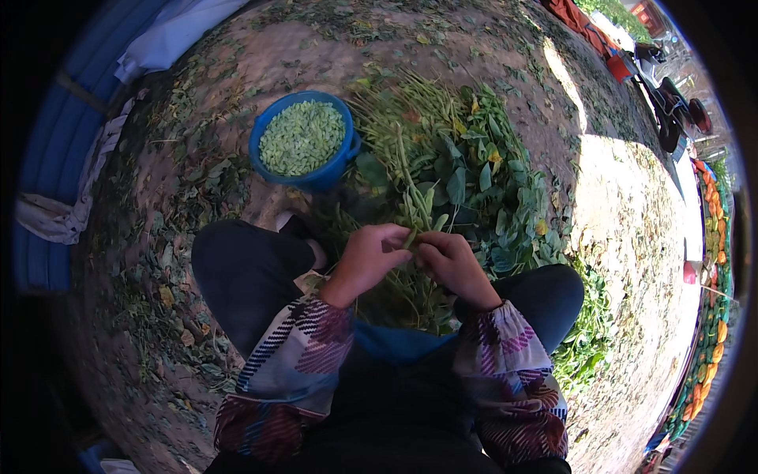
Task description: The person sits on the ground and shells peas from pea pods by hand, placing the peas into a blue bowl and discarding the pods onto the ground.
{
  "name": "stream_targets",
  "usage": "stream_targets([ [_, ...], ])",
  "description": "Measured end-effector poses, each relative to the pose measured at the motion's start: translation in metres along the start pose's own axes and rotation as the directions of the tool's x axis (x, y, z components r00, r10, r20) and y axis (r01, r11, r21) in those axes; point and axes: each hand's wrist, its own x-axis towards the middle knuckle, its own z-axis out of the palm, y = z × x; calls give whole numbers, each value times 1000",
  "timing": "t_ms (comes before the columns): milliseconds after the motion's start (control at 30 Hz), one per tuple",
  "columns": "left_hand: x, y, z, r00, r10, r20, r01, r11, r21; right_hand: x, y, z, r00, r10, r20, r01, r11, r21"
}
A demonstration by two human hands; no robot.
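Observation:
My left hand (370, 258) and my right hand (453, 260) meet over my lap. Between their fingertips is a green bean pod (410, 238), gripped from both sides. A bean stalk with several plump pods (421, 204) points away from me just beyond the fingers; its lower end is hidden by the hands. A heap of cut bean plants (462, 154), with leaves and bare stems, lies between and ahead of my knees. To the left of that heap stands a blue plastic bucket (336, 173), filled nearly to the rim with pale green shelled beans (303, 139).
Dry leaves (177, 237) litter the dirt ground. On the left is a blue ribbed surface (53, 154) with white cloth (59, 216) on it. A sunlit patch (628, 201) lies on the right, near a row of orange and green bundles (710, 296).

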Motion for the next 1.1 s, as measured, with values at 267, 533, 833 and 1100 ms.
stream_targets([
  [267, -1, -18, 3, 974, 207, -97, -178, 952, 248, -4, -14, -1, 983, 161, 88, -178, 957, 228],
  [533, -2, -15, 3, 966, 243, -88, -206, 930, 305, -4, -10, -4, 967, 200, 160, -239, 930, 279],
  [833, -4, -14, 3, 961, 257, -99, -210, 916, 341, -2, -3, -4, 974, 164, 158, -193, 962, 193],
  [1100, 3, -35, 16, 987, 66, -146, -86, 987, -133, 2, 8, 3, 999, -35, 15, 37, 992, -120],
])
